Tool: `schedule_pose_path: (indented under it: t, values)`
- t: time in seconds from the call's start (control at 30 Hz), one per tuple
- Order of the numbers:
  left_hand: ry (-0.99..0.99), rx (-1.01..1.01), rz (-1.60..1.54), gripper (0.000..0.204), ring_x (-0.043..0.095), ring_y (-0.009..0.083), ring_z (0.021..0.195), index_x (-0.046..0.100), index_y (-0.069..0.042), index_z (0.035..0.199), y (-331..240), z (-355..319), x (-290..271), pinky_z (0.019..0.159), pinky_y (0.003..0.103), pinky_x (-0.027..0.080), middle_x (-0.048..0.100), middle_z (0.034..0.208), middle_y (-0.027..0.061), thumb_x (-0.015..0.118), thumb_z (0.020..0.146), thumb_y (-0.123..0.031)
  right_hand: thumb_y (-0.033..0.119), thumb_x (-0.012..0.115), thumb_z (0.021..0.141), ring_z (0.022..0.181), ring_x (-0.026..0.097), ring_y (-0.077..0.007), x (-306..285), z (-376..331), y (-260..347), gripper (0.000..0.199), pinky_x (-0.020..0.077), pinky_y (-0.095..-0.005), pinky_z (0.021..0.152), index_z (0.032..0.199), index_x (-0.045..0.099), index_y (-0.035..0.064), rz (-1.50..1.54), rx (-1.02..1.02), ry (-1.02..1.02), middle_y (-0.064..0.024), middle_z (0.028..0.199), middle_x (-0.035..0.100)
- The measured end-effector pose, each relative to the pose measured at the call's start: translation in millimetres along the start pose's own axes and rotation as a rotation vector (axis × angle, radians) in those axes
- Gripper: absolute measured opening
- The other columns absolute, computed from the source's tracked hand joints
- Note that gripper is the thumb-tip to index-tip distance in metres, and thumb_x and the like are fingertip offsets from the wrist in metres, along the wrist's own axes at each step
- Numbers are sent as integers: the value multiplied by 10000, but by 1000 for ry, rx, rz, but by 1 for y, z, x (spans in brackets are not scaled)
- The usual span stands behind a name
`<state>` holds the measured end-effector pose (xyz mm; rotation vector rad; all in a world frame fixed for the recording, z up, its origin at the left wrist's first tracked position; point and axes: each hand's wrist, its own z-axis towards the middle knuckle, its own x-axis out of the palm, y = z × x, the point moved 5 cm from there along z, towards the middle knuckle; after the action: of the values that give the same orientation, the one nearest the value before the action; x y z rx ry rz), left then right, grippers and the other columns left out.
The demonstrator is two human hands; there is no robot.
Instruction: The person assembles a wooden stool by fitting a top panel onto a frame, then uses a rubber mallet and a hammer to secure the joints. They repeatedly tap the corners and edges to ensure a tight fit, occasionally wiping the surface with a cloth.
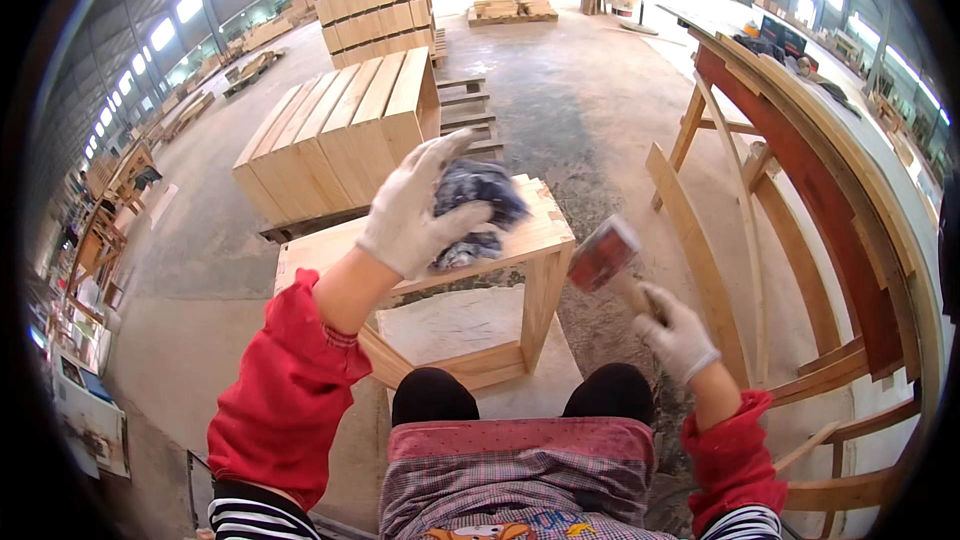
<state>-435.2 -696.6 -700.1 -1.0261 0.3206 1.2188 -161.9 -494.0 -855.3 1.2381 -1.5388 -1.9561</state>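
Left hand: the gloved left hand [408, 210] is closed around a dark crumpled cloth [478, 202], fingers wrapped over its near side, pressing it onto the top of the wooden frame.
Cloth: bunched into a wad rather than spread flat, probably so the palm can bear down on it; it sits near the middle of the top board, toward its far edge.
Wooden frame: a pale open box of boards [535, 270] stands on the concrete floor right in front of the person's knees, its top at easy arm height.
Right hand: the gloved right hand [678, 338] is shut on the handle of a hammer [603, 254], held low and to the right of the frame, clear of the wood.
Hammer: its reddish block-shaped head points up and left toward the frame's right leg; motion blur makes it hard to say whether the head is rubber or wood.
Sleeves: red cuffs cover both forearms, likely to keep dust off the striped top beneath.
Stacks: finished pale wooden boxes [345, 130] lie grouped beyond the frame, with taller piles farther back.
Workbench: a long bench with a dark red edge [800, 180] and slanted wooden braces runs along the person's right.
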Motion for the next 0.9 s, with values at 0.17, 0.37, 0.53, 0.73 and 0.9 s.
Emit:
schedule_pose_path:
  t: [0.17,0.37,0.53,0.73,0.9]
  values:
    - [361,-89,516,859,382,477,1365,315,-190,1528,-4,25,59,1126,443,345,295,1528,291,674,829,-534,213,635,914,977,665,-247,27,-11,-19,575,498,-354,879,1404,447,-20,112,208,123,-166,1098,676]
    - [520,-347,450,802,502,465,1250,319,-207,1522,-17,56,89,1031,466,440,432,1427,285,593,870,-586,241,629,903,948,662,-420,15,-14,-1,571,518,-428,808,1412,453,51,-265,-69,-25,-269,1042,661]
    - [529,-486,663,652,603,394,1146,428,-150,1419,-12,87,117,936,462,488,599,1263,230,510,930,-573,278,619,901,969,637,-445,12,-16,11,557,511,-471,812,1402,472,82,-450,-29,-108,-273,1045,658]
    - [364,-620,556,631,635,358,1109,535,-87,1305,28,92,97,927,448,493,652,1233,175,483,935,-596,298,610,907,988,630,-449,31,-26,8,562,511,-473,820,1399,463,70,-292,-54,-84,-293,1063,640]
    - [101,-596,486,675,659,358,1063,533,-74,1267,40,82,73,897,452,510,694,1110,178,491,915,-648,145,674,891,599,504,-51,47,-63,1,585,410,-213,500,1411,432,28,466,224,-13,12,783,539]
